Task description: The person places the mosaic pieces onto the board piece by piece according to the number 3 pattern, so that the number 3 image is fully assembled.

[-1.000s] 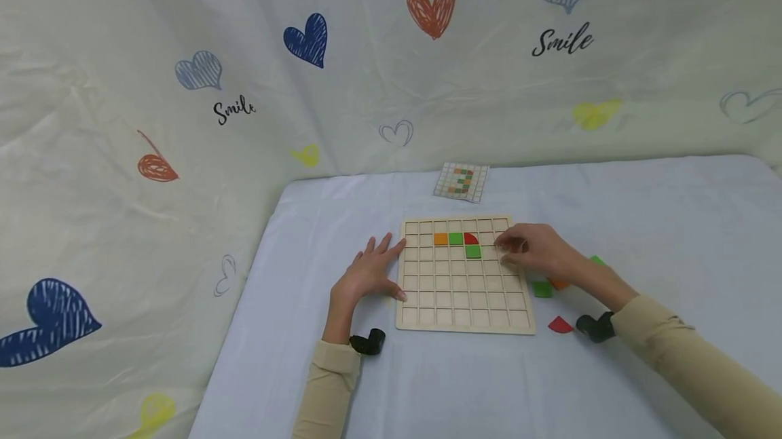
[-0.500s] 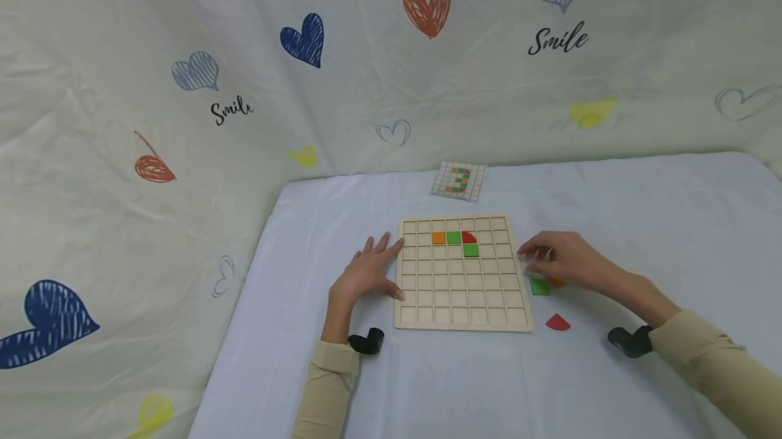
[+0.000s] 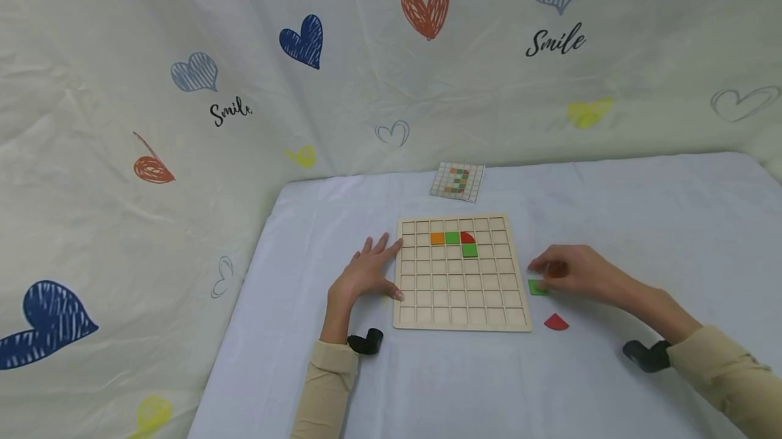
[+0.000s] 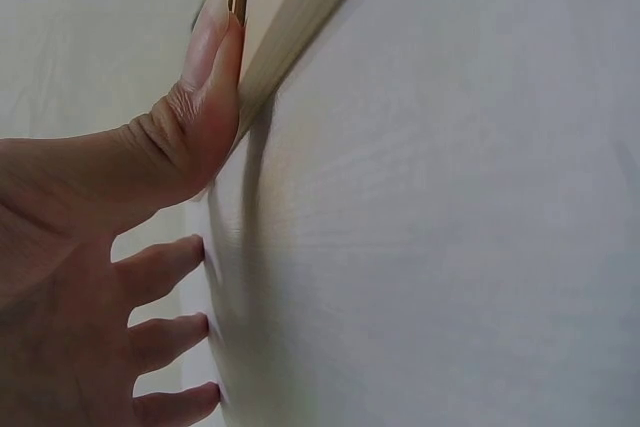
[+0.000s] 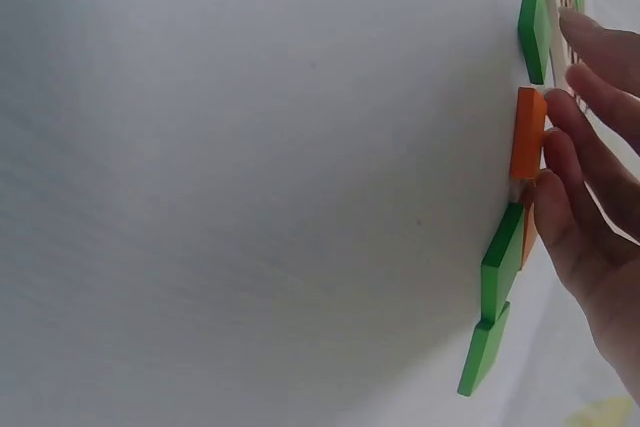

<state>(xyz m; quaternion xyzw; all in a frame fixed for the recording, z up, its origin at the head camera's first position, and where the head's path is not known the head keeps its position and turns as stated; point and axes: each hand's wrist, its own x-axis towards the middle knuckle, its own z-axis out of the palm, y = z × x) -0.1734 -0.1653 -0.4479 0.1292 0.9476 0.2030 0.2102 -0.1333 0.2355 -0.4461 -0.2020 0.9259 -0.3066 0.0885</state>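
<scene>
My left hand (image 3: 365, 271) rests with spread fingers at the left edge of the wooden grid board (image 3: 452, 296); its thumb (image 4: 205, 67) touches the board's side. An orange square (image 3: 437, 238), a green square (image 3: 452, 237), a red quarter-circle (image 3: 467, 237) and, under that, another green square (image 3: 469, 250) lie in the grid. Right of the board, my right hand (image 3: 580, 271) hovers with loosely bent fingers over loose tiles. In the right wrist view its fingertips are at an orange tile (image 5: 528, 134), beside a green tile (image 5: 535, 32); contact is unclear and no grip shows.
Further green tiles (image 5: 502, 262) and a second orange tile (image 5: 529, 232) lie partly behind the right hand. A loose red quarter-circle (image 3: 556, 322) sits nearer the front. Behind the board is a pattern card (image 3: 457, 182). Each wrist carries a black camera (image 3: 366, 342).
My right hand has moved from the board's right side rightwards and nearer to me, over the loose tiles. The left hand stays put, and the tiles on the board are unchanged.
</scene>
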